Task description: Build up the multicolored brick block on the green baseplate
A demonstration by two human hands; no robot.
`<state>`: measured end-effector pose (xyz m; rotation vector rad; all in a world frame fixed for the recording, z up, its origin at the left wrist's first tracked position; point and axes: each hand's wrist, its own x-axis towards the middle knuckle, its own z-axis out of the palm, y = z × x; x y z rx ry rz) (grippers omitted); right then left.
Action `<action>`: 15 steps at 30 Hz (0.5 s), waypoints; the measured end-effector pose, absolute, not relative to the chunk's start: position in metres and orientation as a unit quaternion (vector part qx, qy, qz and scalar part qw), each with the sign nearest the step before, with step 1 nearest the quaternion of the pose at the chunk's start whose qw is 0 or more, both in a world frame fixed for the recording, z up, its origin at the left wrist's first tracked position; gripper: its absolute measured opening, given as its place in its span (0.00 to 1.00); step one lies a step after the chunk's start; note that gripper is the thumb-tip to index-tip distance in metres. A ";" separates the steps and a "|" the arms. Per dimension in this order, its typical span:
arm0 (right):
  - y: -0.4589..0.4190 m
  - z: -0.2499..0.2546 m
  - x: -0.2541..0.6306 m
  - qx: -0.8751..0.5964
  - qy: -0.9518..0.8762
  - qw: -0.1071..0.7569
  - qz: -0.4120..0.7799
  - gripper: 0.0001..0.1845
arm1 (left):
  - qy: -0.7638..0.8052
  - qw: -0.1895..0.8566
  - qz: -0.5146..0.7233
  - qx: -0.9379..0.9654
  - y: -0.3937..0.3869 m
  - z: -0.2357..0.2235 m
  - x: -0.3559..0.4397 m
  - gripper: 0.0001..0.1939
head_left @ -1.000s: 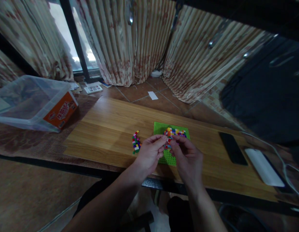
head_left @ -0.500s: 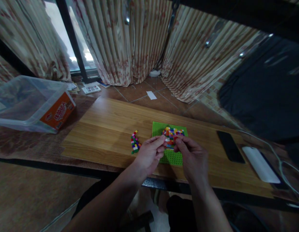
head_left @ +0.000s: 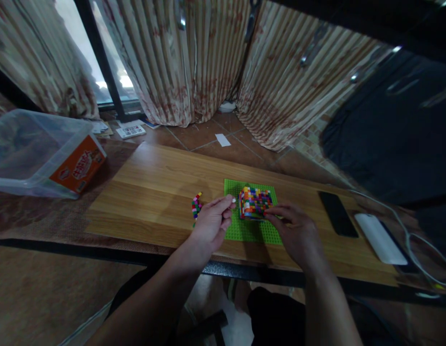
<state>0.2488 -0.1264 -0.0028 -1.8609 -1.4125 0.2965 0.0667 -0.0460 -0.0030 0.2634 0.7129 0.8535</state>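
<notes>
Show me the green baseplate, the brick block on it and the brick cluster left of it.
Green baseplate (head_left: 235, 231): head view, bare studs near its front left corner.
Brick block (head_left: 255, 200): head view, middle of its multicoloured top.
Brick cluster (head_left: 196, 206): head view, its visible middle.

Room, apparently in a home. Curtains (head_left: 165, 72): striped, flowered, drawn partly across a window (head_left: 77, 33). Brown tiles (head_left: 204, 132) beyond the table (head_left: 237, 271), at its far edge. On table: brown cloth (head_left: 28, 218); wooden board (head_left: 154, 187); clear plastic box (head_left: 79, 166), left end; toy bricks (head_left: 255, 199), mid-length; black phone (head_left: 338, 214), toward right end.
</notes>
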 end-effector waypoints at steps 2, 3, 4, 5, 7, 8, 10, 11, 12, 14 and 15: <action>-0.128 -0.002 0.253 -0.734 -0.561 0.369 0.100 0.14 | 0.336 0.842 0.404 0.125 -0.046 -0.003 0.066 0.11; -0.129 -0.001 0.257 -0.736 -0.561 0.367 0.093 0.14 | 0.334 0.842 0.404 0.126 -0.045 -0.003 0.066 0.11; -0.130 0.000 0.260 -0.738 -0.559 0.368 0.087 0.14 | 0.332 0.842 0.405 0.127 -0.045 -0.003 0.066 0.11; -0.131 0.000 0.264 -0.740 -0.555 0.371 0.083 0.14 | 0.331 0.842 0.406 0.129 -0.045 -0.003 0.066 0.10; -0.134 0.001 0.269 -0.743 -0.551 0.372 0.079 0.15 | 0.329 0.843 0.405 0.131 -0.044 -0.004 0.066 0.11; -0.135 0.001 0.271 -0.743 -0.552 0.369 0.082 0.15 | 0.329 0.843 0.404 0.131 -0.044 -0.005 0.066 0.11; -0.136 0.002 0.273 -0.742 -0.559 0.359 0.090 0.14 | 0.328 0.845 0.402 0.132 -0.044 -0.006 0.067 0.11; -0.136 0.002 0.272 -0.741 -0.563 0.354 0.094 0.14 | 0.328 0.845 0.401 0.131 -0.044 -0.006 0.067 0.11; -0.136 0.001 0.271 -0.740 -0.567 0.349 0.098 0.14 | 0.328 0.845 0.401 0.130 -0.044 -0.006 0.068 0.11; -0.135 0.000 0.269 -0.737 -0.573 0.345 0.102 0.13 | 0.327 0.847 0.400 0.128 -0.045 -0.006 0.068 0.11; -0.134 -0.001 0.268 -0.735 -0.576 0.342 0.102 0.13 | 0.326 0.848 0.398 0.127 -0.045 -0.006 0.068 0.11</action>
